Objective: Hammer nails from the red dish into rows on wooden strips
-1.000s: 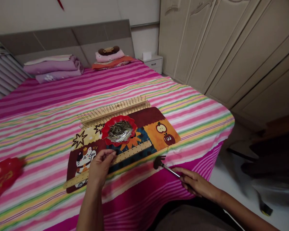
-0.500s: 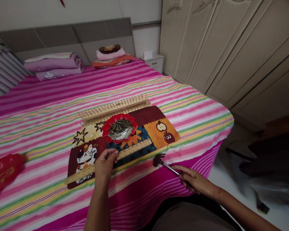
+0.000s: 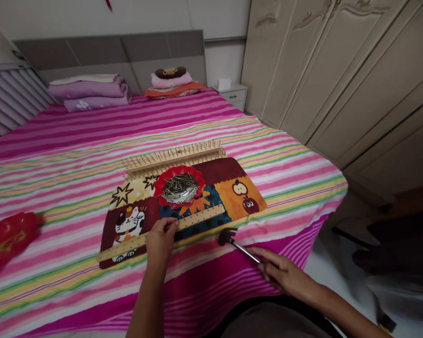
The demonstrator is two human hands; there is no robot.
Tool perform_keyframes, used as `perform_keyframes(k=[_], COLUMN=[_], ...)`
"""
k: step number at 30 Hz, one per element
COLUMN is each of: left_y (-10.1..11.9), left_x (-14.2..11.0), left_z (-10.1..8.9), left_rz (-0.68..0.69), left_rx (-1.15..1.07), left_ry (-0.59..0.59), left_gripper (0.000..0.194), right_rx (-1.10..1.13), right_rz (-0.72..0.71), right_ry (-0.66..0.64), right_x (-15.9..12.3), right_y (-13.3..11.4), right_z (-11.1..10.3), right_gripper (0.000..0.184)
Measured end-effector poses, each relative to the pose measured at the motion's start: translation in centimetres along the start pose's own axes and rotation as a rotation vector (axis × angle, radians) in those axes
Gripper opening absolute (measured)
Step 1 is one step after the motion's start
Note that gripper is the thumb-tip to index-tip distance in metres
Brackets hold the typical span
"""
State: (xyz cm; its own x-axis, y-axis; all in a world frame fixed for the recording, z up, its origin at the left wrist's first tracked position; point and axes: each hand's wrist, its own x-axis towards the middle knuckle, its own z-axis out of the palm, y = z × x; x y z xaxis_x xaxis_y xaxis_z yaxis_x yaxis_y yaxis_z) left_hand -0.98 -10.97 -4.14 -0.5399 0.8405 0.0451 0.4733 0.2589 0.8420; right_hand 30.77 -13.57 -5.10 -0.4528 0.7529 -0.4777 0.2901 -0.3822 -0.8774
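My left hand (image 3: 162, 238) is pinched over a long, narrow wooden strip (image 3: 132, 244) with rows of small holes; what sits between thumb and finger is too small to make out. Several nails stand upright in the strip's right part. My right hand (image 3: 280, 270) grips the handle of a claw hammer (image 3: 245, 251), its dark head above the bed's near edge, right of my left hand. Just beyond the strip, a red scalloped bowl (image 3: 158, 188) holds many loose nails (image 3: 181, 187). Beneath the strip and bowl lies a patterned mat (image 3: 246, 182) with a cat and apples.
Behind the bowl lies another wooden strip (image 3: 172, 158) bristling with nails. A red plastic bag-like item (image 3: 12, 239) rests at the left on the striped bedspread (image 3: 289, 173). Folded bedding (image 3: 90, 94) is stacked by the headboard, and wardrobes (image 3: 303, 61) line the right side.
The camera view has shifted slightly. The hammer head has come a little closer to the strip and my left hand. My left hand keeps its pinch at the strip.
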Motion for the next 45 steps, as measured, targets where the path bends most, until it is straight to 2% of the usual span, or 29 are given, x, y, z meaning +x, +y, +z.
perform_keyframes(k=[3, 5, 10, 13, 16, 21, 23, 26, 31, 33, 35, 38, 41, 45], left_y=[-0.1, -0.2, -0.3, -0.4, -0.5, -0.6, -0.5, -0.4, -0.6, -0.4, 0.4, 2.2, 3.9, 4.8], left_x=[-0.1, -0.1, -0.2, -0.2, -0.2, -0.2, -0.3, -0.3, 0.3, 1.1, 2.4, 4.7, 6.8, 8.5], left_z=[0.1, 0.2, 0.5, 0.5, 0.5, 0.6, 0.7, 0.6, -0.6, -1.5, -2.1, -1.7, 0.0, 2.1], left_rz=[0.045, 0.062, 0.073, 0.085, 0.095, 0.079, 0.07, 0.061, 0.009, -0.006, 0.043, 0.216, 0.313, 0.261], left_rx=[0.033, 0.036, 0.032, 0.034, 0.056, 0.042, 0.028, 0.031, -0.043, -0.018, 0.085, 0.299, 0.563, 0.821], left_ry=[0.027, 0.041, 0.07, 0.062, 0.064, 0.055, 0.058, 0.046, -0.06, -0.044, 0.009, 0.021, -0.101, -0.26], left_gripper=[0.021, 0.02, 0.019, 0.018, 0.017, 0.016, 0.016, 0.017, 0.028, 0.031, 0.029, 0.025, 0.023, 0.019], right_rx=[-0.01, -0.053, -0.292, -0.346, -0.388, -0.41, -0.385, -0.365, -0.387, -0.368, -0.332, -0.222, -0.076, 0.029], right_rz=[-0.088, -0.202, -0.451, -0.515, -0.492, -0.496, -0.509, -0.452, -0.299, -0.251, -0.192, -0.098, -0.042, -0.007], right_ry=[-0.031, -0.047, -0.046, -0.073, -0.088, -0.066, -0.04, -0.045, -0.072, -0.046, 0.006, 0.08, 0.087, 0.071], right_x=[0.2, 0.8, 3.5, 4.8, 5.7, 5.1, 4.1, 2.4, 0.5, 0.1, 0.0, 0.3, 0.9, 1.5], right_y=[-3.4, -5.9, -10.4, -11.5, -11.9, -12.0, -11.7, -9.8, -4.2, -1.9, 0.3, 3.0, 4.6, 5.1], right_z=[1.4, 2.4, 4.9, 5.9, 6.3, 5.8, 5.2, 3.8, 0.5, -0.6, -1.5, -2.1, -2.1, -2.0], right_gripper=[0.05, 0.046, 0.04, 0.043, 0.043, 0.042, 0.042, 0.042, 0.045, 0.047, 0.048, 0.05, 0.055, 0.059])
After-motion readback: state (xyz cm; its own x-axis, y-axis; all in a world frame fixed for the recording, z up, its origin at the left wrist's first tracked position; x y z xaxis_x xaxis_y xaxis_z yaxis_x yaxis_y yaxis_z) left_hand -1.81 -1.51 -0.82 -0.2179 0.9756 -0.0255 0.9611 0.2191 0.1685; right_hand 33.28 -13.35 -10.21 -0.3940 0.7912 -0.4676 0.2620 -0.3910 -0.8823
